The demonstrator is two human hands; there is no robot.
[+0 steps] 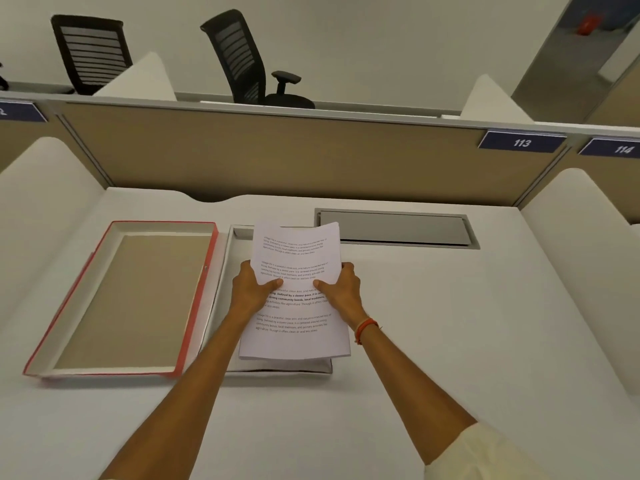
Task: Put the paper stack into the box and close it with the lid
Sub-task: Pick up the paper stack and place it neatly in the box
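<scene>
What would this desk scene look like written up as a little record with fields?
setting: white desk in an office cubicle
paper stack: printed sheets, held over the box
left hand: grip on the stack's left edge
right hand: grip on the stack's right edge
box: grey, open, mostly hidden under the paper
lid: red-edged, lying inside up, left of the box
task stage: paper not yet seated, lid still off
</scene>
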